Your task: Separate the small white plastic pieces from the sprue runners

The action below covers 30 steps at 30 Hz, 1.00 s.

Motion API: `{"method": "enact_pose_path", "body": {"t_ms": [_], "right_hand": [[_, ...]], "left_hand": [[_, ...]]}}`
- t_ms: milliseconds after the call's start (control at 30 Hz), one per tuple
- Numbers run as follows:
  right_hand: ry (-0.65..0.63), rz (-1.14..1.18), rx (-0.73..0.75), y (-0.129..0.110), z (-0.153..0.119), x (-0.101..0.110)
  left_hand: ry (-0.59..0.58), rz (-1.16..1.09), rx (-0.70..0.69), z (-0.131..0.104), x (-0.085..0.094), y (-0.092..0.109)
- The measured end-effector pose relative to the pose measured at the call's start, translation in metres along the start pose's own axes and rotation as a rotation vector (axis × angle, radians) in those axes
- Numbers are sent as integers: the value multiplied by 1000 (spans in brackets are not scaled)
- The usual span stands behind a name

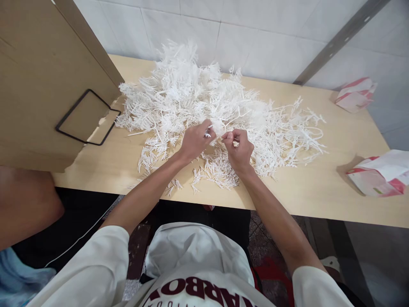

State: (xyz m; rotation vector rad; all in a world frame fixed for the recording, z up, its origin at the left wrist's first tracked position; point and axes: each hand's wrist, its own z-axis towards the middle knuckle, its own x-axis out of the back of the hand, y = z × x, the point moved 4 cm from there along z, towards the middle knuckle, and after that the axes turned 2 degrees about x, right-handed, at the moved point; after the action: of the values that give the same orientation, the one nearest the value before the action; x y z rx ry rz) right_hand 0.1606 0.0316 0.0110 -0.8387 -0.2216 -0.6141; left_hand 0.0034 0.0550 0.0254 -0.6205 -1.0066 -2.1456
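Note:
A large heap of thin white branched strands [188, 89], maybe plastic sprigs, spreads across the wooden table in front of me. At its near side, my left hand [197, 140] is closed, with white strand ends showing between the fingers. Just to the right, my right hand [239, 150] pinches thumb against fingers, and a bit of white strand shows inside the curl. A short gap separates the two hands. Shorter loose white pieces [220, 172] lie below and between them.
A brown cardboard panel [38, 85] and a black wire frame [87, 117] stand at the left. Two red-and-white paper packets [380, 175] sit at the right. Behind the table [303, 192] rises a tiled wall [255, 38]. Another person's arm [27, 204] is at the left edge.

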Motion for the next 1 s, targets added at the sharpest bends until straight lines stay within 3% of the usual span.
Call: {"method": "enact_pose_path", "body": {"t_ms": [133, 300, 567, 767, 1000], "right_hand": [[-77, 87, -95, 1, 5, -3], [-159, 105, -7, -3, 12, -4], [-323, 1, 86, 0, 12, -3], [-233, -216, 290, -10, 8, -3], [-145, -316, 386, -12, 5, -2]], "left_hand": [[-45, -86, 12, 6, 5, -5], [-162, -83, -95, 0, -6, 0], [-186, 13, -226, -7, -11, 5], [-192, 164, -138, -6, -12, 9], [-249, 84, -11, -7, -11, 15]]}}
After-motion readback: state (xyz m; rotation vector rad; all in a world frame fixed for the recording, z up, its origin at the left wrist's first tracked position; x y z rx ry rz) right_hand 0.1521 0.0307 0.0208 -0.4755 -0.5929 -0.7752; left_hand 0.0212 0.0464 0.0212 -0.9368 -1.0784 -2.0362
